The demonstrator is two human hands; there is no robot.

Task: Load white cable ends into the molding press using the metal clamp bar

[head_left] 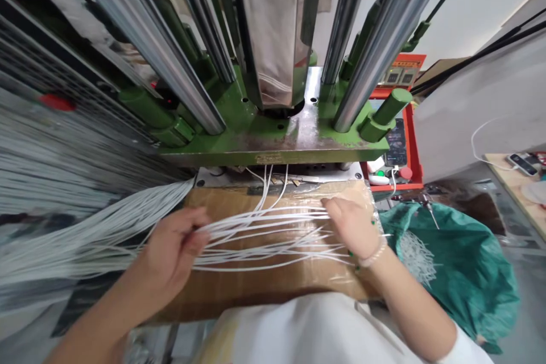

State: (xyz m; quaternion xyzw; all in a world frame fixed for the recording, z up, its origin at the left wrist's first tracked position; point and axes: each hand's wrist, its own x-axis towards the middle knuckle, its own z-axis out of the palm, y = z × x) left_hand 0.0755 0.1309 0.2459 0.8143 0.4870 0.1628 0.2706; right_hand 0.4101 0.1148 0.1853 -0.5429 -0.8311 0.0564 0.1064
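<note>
My left hand is closed in a pinch on a bunch of thin white cords that fan out across a cardboard-covered work plate. My right hand lies on the right ends of the same cords, fingers curled over them and pointing left. A few cords run up under the green press frame. A thick bundle of white cords trails off to the left.
Steel columns and a central ram rise from the press right behind the plate. A green sack holding white cords sits at the right. A red control box stands behind it, a wooden table at far right.
</note>
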